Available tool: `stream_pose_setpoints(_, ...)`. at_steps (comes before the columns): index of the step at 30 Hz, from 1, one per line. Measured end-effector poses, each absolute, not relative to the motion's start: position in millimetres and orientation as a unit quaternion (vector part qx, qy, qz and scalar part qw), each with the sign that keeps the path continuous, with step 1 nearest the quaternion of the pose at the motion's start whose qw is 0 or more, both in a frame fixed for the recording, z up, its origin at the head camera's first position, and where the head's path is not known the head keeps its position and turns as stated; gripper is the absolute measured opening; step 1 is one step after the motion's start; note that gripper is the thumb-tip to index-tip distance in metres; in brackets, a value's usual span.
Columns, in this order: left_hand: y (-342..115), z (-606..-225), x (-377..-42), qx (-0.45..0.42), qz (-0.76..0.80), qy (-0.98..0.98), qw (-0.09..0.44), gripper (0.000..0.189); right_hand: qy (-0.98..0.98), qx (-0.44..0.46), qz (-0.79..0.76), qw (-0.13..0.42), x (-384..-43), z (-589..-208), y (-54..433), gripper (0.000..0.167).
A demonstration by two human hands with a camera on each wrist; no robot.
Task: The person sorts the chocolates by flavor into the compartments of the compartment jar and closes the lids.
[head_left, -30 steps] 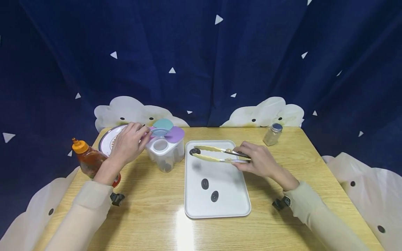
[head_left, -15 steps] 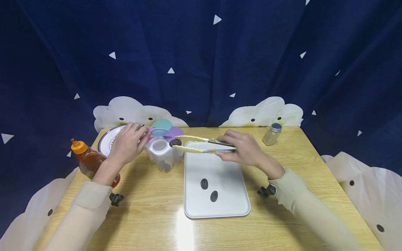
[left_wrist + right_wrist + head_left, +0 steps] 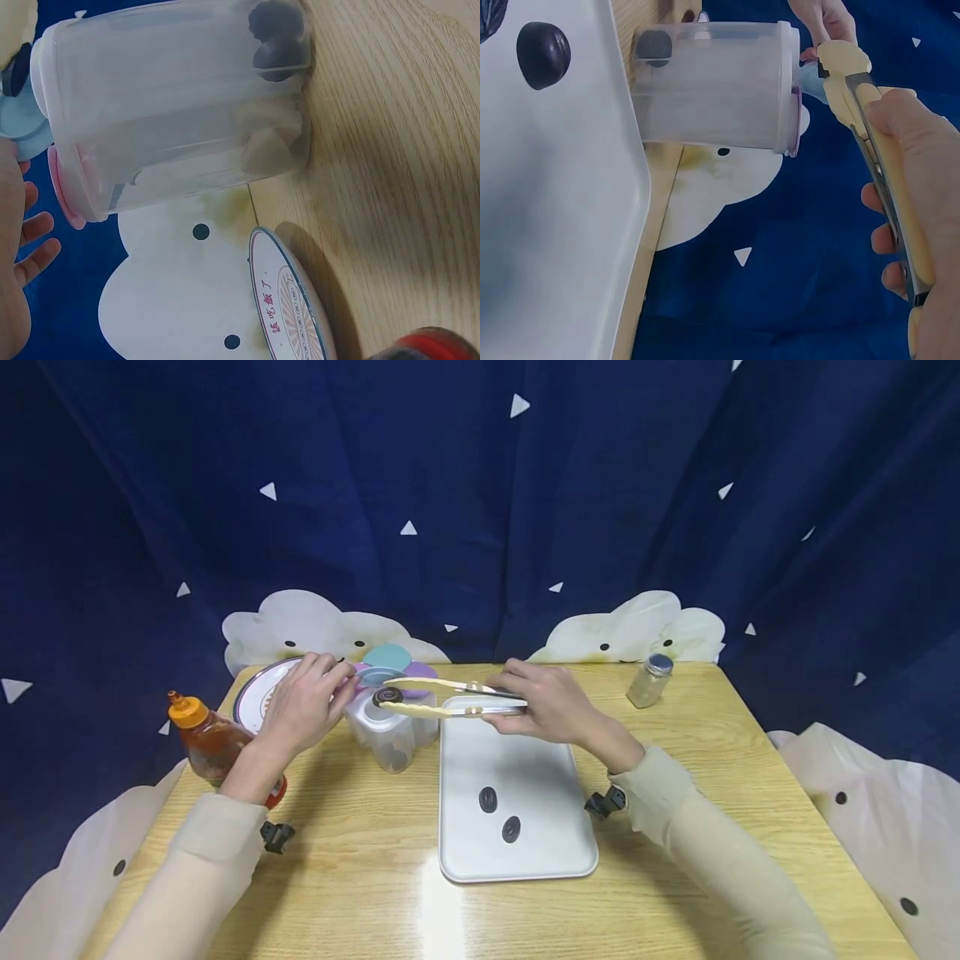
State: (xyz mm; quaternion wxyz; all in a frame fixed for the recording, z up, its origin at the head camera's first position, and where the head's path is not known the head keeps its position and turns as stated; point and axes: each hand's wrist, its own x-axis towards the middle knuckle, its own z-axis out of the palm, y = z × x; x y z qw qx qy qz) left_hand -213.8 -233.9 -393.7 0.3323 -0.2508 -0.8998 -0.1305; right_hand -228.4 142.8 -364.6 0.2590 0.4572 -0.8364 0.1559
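My left hand [image 3: 307,702] pinches the raised light-blue lid [image 3: 378,676] of a clear compartmented container [image 3: 393,750]; below the lid, one round white-rimmed opening is uncovered. In my right hand [image 3: 551,706] are tongs [image 3: 420,711] with cream tips, pointing left. Between those tips sits a dark round piece [image 3: 387,696] with a swirl pattern, over the opening. Two similar dark oval pieces [image 3: 488,799] lie on the white tray [image 3: 551,835]. Dark pieces [image 3: 279,58] show at the container's bottom in the left wrist view, beside pale chunks [image 3: 268,153] in another compartment.
A sauce bottle [image 3: 213,743] with an orange cap stands at the left, near my left forearm. Behind that hand is a patterned plate [image 3: 251,697], partly hidden. A small glass shaker [image 3: 650,682] stands at the back right. A blue curtain [image 3: 480,510] hangs behind the wooden table [image 3: 360,860].
My right hand has moved left with the tongs, carrying the dark piece from above the tray to over the container's opening. The left hand has stayed at the lid.
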Motion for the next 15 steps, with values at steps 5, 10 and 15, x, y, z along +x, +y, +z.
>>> stream_pose_setpoints(5, -233.5, -392.9, -213.7, -0.252, -0.13, -0.9, 0.331, 0.012, -0.842, 0.455, 0.149, 0.246, -231.2, -365.2, 135.1, 0.04)
stream_pose_setpoints(10, -233.7, -393.1, -214.2, -0.253, -0.131, -0.899, 0.332, 0.012, -0.845, 0.454, 0.153, 0.239, -232.1, -366.7, 131.2, 0.04)
stream_pose_setpoints(15, -233.5, -394.0, -214.7, -0.255, -0.134, -0.897, 0.335, 0.012, -0.848, 0.451, 0.156, 0.231, -233.2, -367.8, 130.6, 0.04)
